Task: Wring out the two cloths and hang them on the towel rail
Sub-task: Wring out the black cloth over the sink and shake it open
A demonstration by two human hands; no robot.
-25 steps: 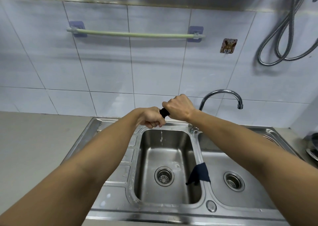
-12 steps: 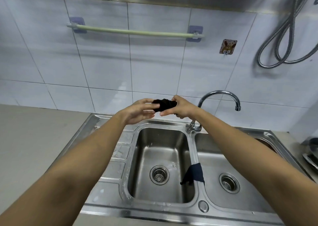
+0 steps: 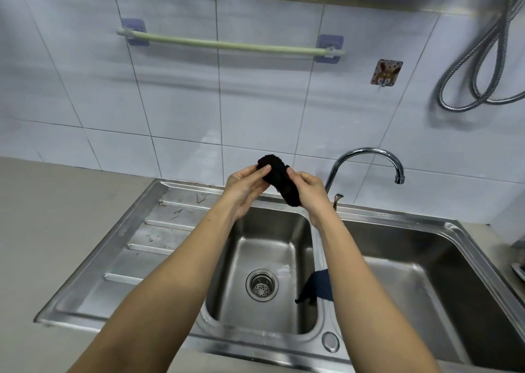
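Step in hand: your left hand and right hand, fingers clamped on the bunched black cloth; next, likely unfold it for the towel rail.

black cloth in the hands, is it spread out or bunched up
Bunched up: the black cloth is a compact twisted wad between the left hand and right hand, above the left basin.

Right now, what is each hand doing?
Left hand: fingers pinching the upper end of the black cloth.
Right hand: closed on the same cloth's lower end.
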